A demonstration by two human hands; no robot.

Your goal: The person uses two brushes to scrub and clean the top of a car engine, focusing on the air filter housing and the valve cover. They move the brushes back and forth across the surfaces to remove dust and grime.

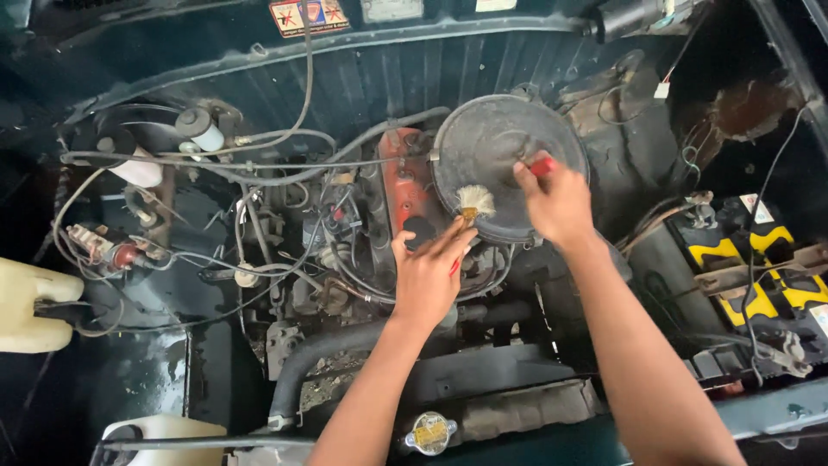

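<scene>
Your left hand has its grip closed around a small paintbrush, holding the handle low so the pale bristles point up and rest against the lower left edge of the round air cleaner lid. Your right hand is closed on a red-handled tool, pressed against the right side of that same dusty black lid; what the tool's working end looks like is hidden by your fingers. The 2 hands sit near each other, the left below and to the left of the right.

The lid sits at the centre of the engine bay, just beside the orange valve cover on its left. Hoses and wires cross the engine further left, near a white plastic reservoir at the edge of the bay. A black radiator hose curves below your left forearm, and a brass-coloured radiator cap shows near the bottom edge. To the right, well apart from your hands, lies a battery with yellow and black markings.
</scene>
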